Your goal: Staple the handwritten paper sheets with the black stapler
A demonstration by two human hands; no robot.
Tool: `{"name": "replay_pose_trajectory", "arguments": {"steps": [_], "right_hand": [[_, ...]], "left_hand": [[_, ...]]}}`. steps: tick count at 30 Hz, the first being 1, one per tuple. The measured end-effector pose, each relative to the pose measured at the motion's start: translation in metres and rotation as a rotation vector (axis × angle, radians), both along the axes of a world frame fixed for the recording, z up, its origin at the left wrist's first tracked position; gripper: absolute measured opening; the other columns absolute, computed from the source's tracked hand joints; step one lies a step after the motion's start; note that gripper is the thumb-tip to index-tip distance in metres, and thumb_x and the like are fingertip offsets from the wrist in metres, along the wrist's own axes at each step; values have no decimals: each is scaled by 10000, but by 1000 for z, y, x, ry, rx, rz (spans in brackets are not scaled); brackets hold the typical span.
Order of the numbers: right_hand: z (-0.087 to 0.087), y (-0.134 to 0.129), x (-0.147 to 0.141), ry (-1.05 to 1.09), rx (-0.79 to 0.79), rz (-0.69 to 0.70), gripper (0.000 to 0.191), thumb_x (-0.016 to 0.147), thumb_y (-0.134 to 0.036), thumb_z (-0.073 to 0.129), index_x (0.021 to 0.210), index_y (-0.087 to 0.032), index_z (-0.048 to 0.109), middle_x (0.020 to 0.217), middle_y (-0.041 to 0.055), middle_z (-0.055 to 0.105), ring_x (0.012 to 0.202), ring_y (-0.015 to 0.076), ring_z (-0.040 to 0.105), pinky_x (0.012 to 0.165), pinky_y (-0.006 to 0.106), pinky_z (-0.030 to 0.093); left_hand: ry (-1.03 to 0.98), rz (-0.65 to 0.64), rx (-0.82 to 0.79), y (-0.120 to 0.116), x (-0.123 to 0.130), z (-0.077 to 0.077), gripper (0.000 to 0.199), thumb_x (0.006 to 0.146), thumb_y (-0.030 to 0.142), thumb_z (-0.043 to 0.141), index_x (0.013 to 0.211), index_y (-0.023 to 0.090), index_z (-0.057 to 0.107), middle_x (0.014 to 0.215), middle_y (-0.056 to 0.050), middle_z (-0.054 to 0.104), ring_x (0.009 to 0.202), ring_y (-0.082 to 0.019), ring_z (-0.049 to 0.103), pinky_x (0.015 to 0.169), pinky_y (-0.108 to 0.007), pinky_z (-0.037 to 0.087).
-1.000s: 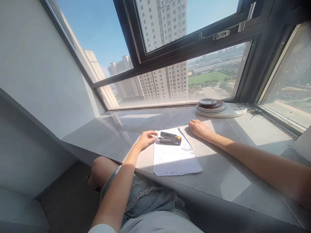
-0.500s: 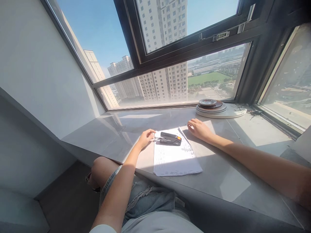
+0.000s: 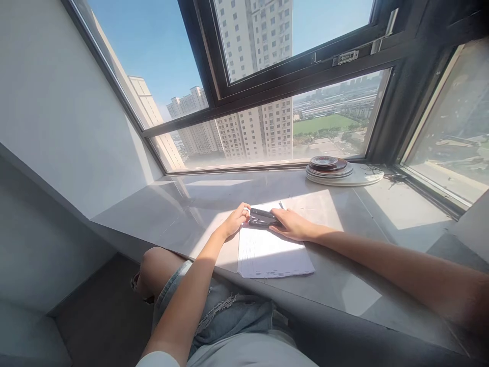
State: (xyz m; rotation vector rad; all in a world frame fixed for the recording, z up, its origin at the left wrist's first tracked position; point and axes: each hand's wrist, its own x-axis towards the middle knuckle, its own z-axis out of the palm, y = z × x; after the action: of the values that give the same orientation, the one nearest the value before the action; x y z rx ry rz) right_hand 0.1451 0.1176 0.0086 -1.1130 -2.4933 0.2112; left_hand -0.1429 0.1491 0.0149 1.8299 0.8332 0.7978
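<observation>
A black stapler (image 3: 260,217) lies near the upper edge of a stack of white printed paper (image 3: 269,255) on the window ledge. My right hand (image 3: 288,223) is wrapped round the stapler's right end, covering its orange part. At the stapler's left end, my left hand (image 3: 237,220) has its fingers bent together beside the jaws; whatever they pinch is too small to make out.
A stack of plates (image 3: 329,171) stands on a pale round board (image 3: 369,176) at the back right, by the window frame (image 3: 267,171). Small dark items (image 3: 395,178) lie in the right corner. The ledge's front edge runs above my legs.
My right hand has moved left and down from the bare ledge onto the stapler and taken hold of its right end. My left hand has shifted slightly right, closer to the stapler's jaws.
</observation>
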Motion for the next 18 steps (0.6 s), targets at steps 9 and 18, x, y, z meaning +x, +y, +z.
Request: {"name": "replay_pose_trajectory", "arguments": {"steps": [9,18], "right_hand": [[1,-3,0,71,-99,-28,219,1025,-444,547,1006,-238,477,924,72,680,756,214,592,667,318,397],[12,2,3,92,-86,-59,309,908,-507,670,886,-225,544,863,49,683,745,208,598,663,307,390]], "left_hand": [[7,7,47,1,11,-9,478,735,134,511,1186,255,407,800,52,589,746,-174,552,735,-293,411],[331,512,322,13,-15,-14,145,860,146,516,866,237,628,802,-26,620,816,-219,545,782,-317,402]]}}
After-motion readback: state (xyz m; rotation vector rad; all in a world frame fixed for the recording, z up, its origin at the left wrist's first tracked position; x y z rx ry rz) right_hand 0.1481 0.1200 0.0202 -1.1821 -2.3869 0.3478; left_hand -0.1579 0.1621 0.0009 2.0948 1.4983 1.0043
